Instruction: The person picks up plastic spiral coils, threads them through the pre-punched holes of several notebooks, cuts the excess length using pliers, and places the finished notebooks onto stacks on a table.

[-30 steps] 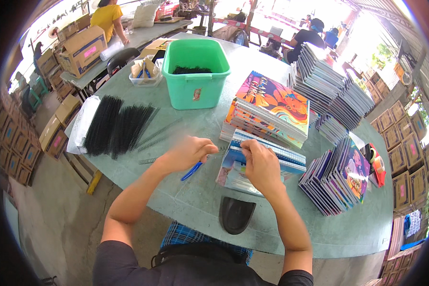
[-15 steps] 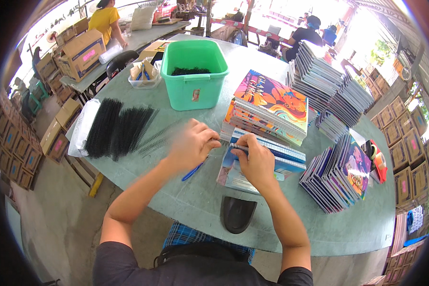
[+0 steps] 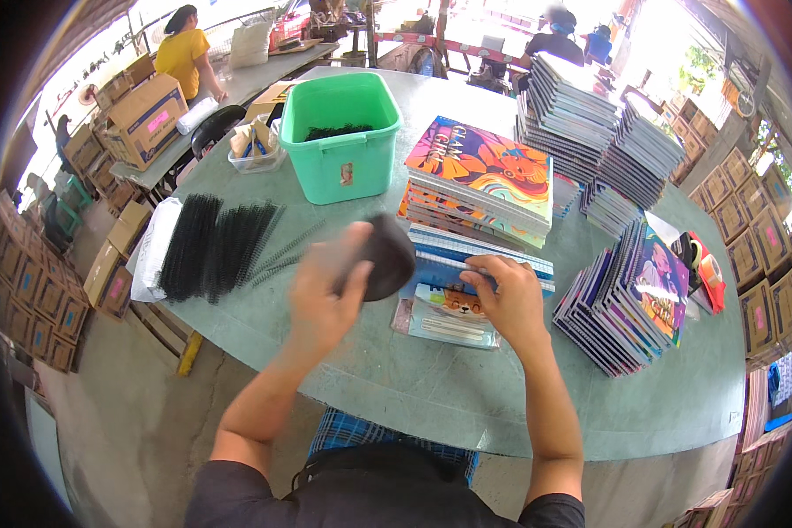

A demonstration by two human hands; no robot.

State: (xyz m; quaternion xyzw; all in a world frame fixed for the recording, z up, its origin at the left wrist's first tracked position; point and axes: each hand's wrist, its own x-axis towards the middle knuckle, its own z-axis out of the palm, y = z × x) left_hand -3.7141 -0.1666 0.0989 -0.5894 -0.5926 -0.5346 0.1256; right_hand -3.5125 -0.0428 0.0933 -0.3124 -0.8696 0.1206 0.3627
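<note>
My left hand (image 3: 312,295) is wrapped round a black, round-ended pad (image 3: 391,260), raised just left of the notebooks and slightly blurred. With thumb and fingers, my right hand (image 3: 512,299) pinches the upper edge of a blue notebook (image 3: 444,274), which stands in a small row of blue notebooks. In front of them lies a flat item with a cartoon animal (image 3: 462,304) on it. Behind sits a stack of colourful notebooks (image 3: 480,167). Left of my left hand are a few loose black spiral coils (image 3: 283,253) and a thick bundle of coils (image 3: 211,251).
A green tub (image 3: 339,167) holding black coils stands at the back, beside a clear tool container (image 3: 257,158). Notebook stacks (image 3: 620,304) and taller piles (image 3: 568,110) fill the right side. Tape rolls (image 3: 704,273) lie beyond. Other people work in the background.
My left hand has picked up the black pad from the table's front and lifted it beside the notebooks. My right hand has shifted right along the notebook edge. The view has turned slightly.
</note>
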